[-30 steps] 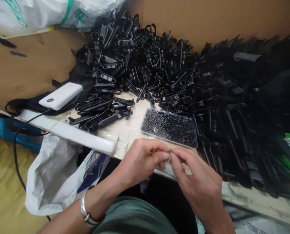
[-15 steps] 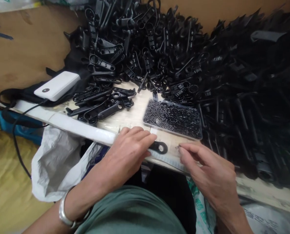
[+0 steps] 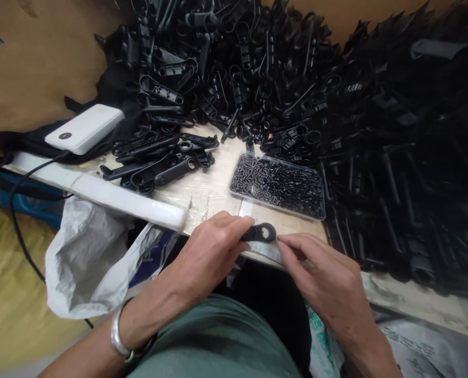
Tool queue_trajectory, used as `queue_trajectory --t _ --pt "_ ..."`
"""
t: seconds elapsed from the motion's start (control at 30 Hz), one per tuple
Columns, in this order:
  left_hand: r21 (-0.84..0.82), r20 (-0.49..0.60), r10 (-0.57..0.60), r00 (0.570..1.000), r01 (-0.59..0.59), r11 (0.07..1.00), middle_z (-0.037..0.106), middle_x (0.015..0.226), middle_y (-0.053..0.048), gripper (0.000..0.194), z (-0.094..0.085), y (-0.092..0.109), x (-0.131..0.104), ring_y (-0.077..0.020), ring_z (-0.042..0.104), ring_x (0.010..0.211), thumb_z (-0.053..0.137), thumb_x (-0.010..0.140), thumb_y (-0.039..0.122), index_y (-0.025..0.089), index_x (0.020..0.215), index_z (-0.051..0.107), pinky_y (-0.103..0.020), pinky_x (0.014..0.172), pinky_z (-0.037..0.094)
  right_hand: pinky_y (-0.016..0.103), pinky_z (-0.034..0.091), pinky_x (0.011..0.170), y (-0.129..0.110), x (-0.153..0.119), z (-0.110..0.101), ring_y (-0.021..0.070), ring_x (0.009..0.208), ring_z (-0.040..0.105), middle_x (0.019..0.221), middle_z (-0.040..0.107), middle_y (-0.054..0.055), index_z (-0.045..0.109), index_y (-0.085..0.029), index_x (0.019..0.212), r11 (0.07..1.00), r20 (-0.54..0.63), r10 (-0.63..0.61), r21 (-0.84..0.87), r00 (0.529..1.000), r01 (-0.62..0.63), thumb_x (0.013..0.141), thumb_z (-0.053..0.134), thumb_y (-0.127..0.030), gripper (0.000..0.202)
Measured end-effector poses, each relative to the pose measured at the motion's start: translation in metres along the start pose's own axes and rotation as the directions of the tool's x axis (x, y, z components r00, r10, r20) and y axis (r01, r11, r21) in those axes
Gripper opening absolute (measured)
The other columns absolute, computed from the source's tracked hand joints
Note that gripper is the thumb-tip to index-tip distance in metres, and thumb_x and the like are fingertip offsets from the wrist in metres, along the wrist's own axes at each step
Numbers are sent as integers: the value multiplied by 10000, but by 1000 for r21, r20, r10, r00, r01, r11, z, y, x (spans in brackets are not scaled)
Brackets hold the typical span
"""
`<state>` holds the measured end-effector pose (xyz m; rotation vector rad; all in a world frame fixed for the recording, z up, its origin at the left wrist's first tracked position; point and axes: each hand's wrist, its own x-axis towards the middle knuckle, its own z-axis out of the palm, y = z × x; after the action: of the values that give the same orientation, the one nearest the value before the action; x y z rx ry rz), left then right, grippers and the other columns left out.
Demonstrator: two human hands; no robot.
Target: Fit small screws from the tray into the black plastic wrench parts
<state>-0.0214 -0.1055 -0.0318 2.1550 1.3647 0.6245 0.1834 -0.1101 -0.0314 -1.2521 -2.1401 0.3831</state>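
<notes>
My left hand (image 3: 214, 244) is closed around a black plastic handle part (image 3: 262, 232), whose ringed end sticks out past my thumb and fingertips. Thumb and forefinger of my right hand (image 3: 316, 268) pinch together right at the edge of that ring. A tiny piece, too small to name, shows at those fingertips. Just beyond both hands lies a clear plastic box (image 3: 277, 185) filled with small dark screw-like pieces. Most of the handle part's body is hidden by my left hand.
Black plastic parts (image 3: 234, 68) are heaped along the back and right. A smaller group of similar parts (image 3: 163, 157) lies left of the box. A white power bank (image 3: 84, 128) with a cable sits farther left. White sacking (image 3: 87, 257) hangs below the table's foam-covered edge (image 3: 127, 199).
My right hand has moved left, bringing its pinched fingertips to the ring of the handle part. My left hand keeps its hold, the part slightly raised. The camera view has shifted slightly.
</notes>
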Motion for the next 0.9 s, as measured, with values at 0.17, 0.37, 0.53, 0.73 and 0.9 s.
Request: queue_trajectory --t 0.17,0.37,0.53,0.73,0.9 --pt "-25 -26 -3 1000 3 1000 626 897 -7 246 2 -1 -1 -158 564 832 567 863 120 222 1086 570 -261 719 431 226 493 721 -2 3 2 112 735 627 834 648 7 583 -179 914 997 -7 -70 -43 998 69 885 573 -130 58" --pt "-20 -50 1 999 -2 1000 632 895 -19 202 7 -4 -2 -171 569 841 558 870 145 222 1056 574 -269 717 447 269 489 728 -4 6 8 139 740 616 828 636 43 582 -158 935 985 46 -124 -115 991 129 908 531 -128 64" --pt "-23 -71 17 997 -19 1000 631 892 -29 211 9 -6 -2 -177 568 839 542 870 137 216 1065 566 -280 729 457 291 481 726 -9 8 11 152 719 605 785 616 51 588 -140 900 975 67 -139 -166 988 149 917 505 -125 86" --pt "-27 -83 17 996 -19 999 639 903 -32 197 11 -7 -2 -183 566 852 558 856 129 210 1035 566 -286 737 462 273 469 693 -11 11 8 143 691 594 762 606 39 593 -139 902 967 66 -141 -203 988 152 914 514 -141 80" --pt "-32 -74 12 997 -14 999 653 965 -39 171 13 -8 -3 -193 562 891 583 853 131 202 1007 565 -303 765 464 248 453 677 -9 11 6 124 683 581 774 610 27 591 -146 892 975 36 -105 -193 994 110 899 551 -132 44"
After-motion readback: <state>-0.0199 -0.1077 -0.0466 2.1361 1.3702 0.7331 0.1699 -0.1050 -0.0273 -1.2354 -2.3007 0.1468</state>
